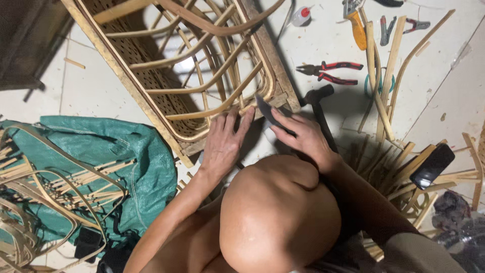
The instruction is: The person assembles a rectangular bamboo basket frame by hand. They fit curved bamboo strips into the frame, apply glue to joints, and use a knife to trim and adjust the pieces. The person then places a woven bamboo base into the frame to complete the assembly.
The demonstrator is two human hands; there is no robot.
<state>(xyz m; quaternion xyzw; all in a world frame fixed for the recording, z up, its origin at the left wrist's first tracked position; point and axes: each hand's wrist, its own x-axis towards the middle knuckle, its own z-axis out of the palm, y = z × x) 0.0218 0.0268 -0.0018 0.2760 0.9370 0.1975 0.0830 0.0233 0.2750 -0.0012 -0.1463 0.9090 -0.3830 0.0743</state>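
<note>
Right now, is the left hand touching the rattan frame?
Touching. The head view shows the left hand laid flat with its fingertips on the rattan frame's lower corner, no gap visible.

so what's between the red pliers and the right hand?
In the head view, a dark hammer lies between the red pliers and the right hand; otherwise bare pale floor.

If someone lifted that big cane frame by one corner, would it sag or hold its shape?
The cane frame would probably hold its shape: its outer rails look thick and straight, with curved rods tied across. It seems light for its size, being mostly open gaps. The thin rods might flex a little where the left hand presses them.
</note>
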